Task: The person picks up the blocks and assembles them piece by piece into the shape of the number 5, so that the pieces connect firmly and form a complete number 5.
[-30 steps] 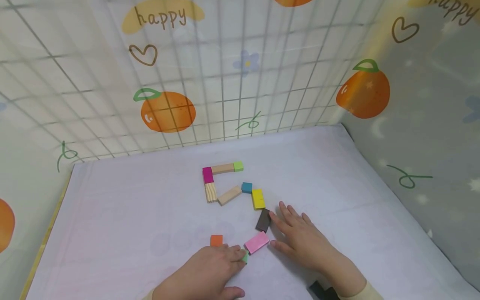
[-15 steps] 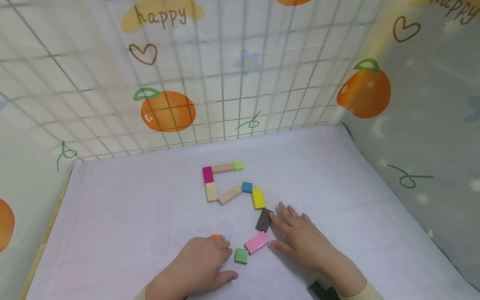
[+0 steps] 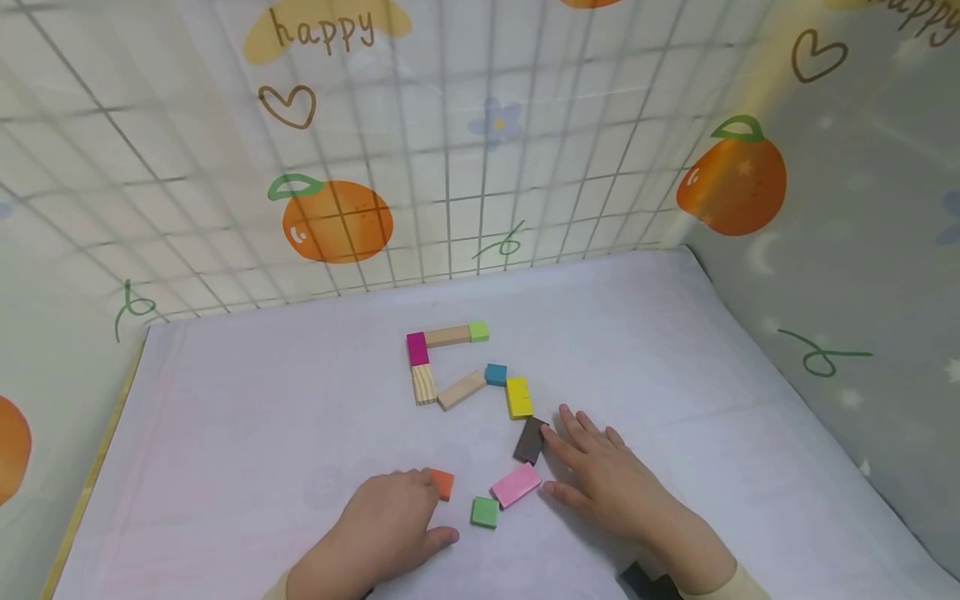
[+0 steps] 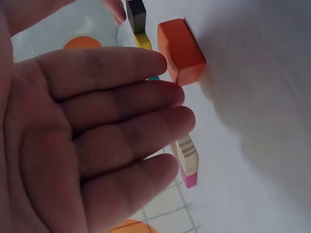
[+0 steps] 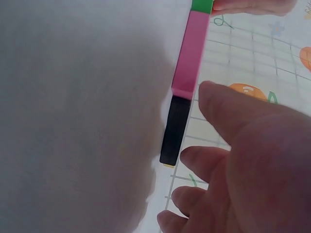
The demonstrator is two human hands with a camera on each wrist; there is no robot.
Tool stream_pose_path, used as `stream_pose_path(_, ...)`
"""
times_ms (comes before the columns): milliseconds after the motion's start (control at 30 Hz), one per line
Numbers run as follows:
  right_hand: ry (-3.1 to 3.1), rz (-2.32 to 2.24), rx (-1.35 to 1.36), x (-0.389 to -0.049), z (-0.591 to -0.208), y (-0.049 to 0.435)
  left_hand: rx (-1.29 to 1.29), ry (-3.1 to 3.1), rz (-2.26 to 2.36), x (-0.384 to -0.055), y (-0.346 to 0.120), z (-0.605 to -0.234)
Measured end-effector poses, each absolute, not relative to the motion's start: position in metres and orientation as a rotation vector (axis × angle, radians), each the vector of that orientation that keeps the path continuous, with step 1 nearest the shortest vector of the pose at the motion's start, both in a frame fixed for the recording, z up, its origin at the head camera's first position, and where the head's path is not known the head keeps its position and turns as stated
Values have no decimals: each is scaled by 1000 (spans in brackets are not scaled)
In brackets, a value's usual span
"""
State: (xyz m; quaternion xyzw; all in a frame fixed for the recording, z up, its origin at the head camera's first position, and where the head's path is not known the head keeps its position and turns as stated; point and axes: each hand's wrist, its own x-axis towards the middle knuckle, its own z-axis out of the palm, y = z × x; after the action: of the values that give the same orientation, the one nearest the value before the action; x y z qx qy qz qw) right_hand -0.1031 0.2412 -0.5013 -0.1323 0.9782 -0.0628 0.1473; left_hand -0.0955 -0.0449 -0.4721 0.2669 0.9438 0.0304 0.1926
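My left hand (image 3: 390, 521) has its fingers straight, and the index fingertip touches the orange block (image 4: 182, 51), hiding part of it in the head view. Right of that hand, the green block (image 3: 484, 512) lies close to the pink block (image 3: 516, 485). My right hand (image 3: 603, 475) is spread with nothing in it; its index fingertip is at the edge of the dark block (image 3: 531, 440), its thumb beside the pink block. The curved row runs on through a yellow block (image 3: 519, 398), a blue block (image 3: 496, 374) and a plain wooden block (image 3: 461, 390).
Farther along the row are a striped wooden block (image 3: 423, 384), a magenta block (image 3: 417, 349), another plain block (image 3: 447, 336) and a lime block (image 3: 479, 332). Black pieces (image 3: 643, 581) lie under my right forearm. A printed curtain (image 3: 450, 167) over wire grid stands behind the white cloth (image 3: 247, 400).
My left hand has drawn left off the green block, now fully in sight. The orange block has turned and shifted slightly right. My right hand has stayed put.
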Motion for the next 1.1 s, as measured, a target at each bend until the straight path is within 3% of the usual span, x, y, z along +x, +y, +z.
stream_pose_path(1100, 2830, -166, -387, -103, -503, 240, 888, 2416, 144, -95, -42, -472)
